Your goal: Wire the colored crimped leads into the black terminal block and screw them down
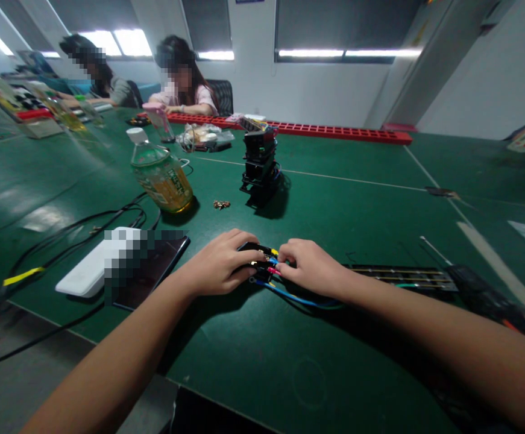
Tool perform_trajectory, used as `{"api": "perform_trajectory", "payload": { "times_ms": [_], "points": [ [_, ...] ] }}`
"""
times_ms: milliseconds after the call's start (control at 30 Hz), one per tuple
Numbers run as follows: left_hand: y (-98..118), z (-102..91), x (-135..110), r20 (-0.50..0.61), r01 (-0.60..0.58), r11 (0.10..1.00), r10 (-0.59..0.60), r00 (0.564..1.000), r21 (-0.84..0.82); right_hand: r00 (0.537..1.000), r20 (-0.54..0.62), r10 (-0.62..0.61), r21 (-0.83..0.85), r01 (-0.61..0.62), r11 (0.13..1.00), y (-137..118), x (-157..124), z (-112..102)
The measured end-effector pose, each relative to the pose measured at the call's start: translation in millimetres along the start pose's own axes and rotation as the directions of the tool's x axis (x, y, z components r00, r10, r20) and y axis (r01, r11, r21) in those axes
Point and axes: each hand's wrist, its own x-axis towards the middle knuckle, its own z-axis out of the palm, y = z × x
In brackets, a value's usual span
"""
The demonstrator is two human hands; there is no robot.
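My left hand is closed around a small black electrical block and keeps it close to the table; its fingers cover much of the block. My right hand pinches thin wires with coloured sleeves, red and blue among them, at the block's right side. A yellow sleeve shows just above them. Below the block, a blue wire with a ring lug at its end runs right, under my right wrist. Whether the pinched ends are fastened to the block cannot be made out.
Small brass screws lie beyond my hands, near a tilted tea bottle and stacked black blocks. Left are a white power bank, a phone and cables. Right are a black strip and a screwdriver. Two people sit opposite.
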Motion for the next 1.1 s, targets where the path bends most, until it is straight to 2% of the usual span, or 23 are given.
{"api": "perform_trajectory", "payload": {
  "times_ms": [333, 1100],
  "points": [
    [1.5, -0.2, 0.8, -0.013, 0.005, 1.0, -0.005, 1.0, -0.005, 1.0, -0.025, -0.003, 0.036, 0.004, 0.999, 1.6, 0.4, 1.2],
    [-0.4, 1.9, -0.9, -0.007, -0.007, 1.0, 0.008, 1.0, 0.031, 1.0, 0.0, 0.0, 0.051, 0.0, 0.999, 1.3, -0.6, -1.8]
  ]
}}
